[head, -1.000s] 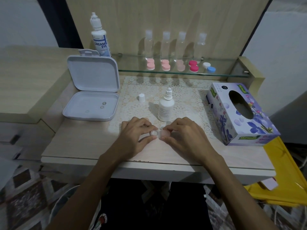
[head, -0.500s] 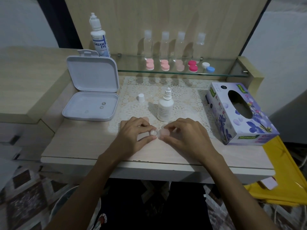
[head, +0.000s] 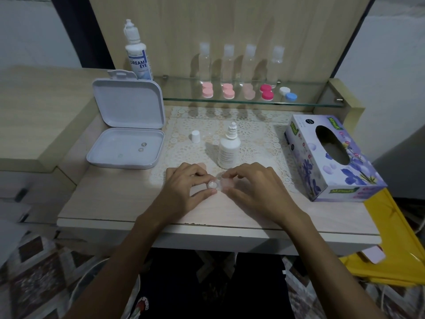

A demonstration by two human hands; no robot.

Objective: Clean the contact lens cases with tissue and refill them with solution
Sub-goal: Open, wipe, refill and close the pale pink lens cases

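Note:
A small pale contact lens case (head: 217, 184) lies on the table near its front edge. My left hand (head: 184, 187) pinches the case's left cup between thumb and fingers. My right hand (head: 255, 187) curls over the right cup, where a pale pink cap shows under the fingertips. Just behind my hands stands a small white solution bottle (head: 228, 150) with no cap on it. Its white cap (head: 195, 136) stands on the lace mat to the left. At the right lies a purple flowered tissue box (head: 331, 157).
An open white plastic box (head: 126, 134) with small lenses in its tray sits at the left. A large solution bottle (head: 136, 54) stands behind it. On the glass shelf (head: 230, 101) are several lens cases, pink, magenta, white and blue, and clear bottles. A yellow object (head: 391, 238) lies at the right.
Both hands stay at the lens case with only small finger shifts. Nothing else has moved.

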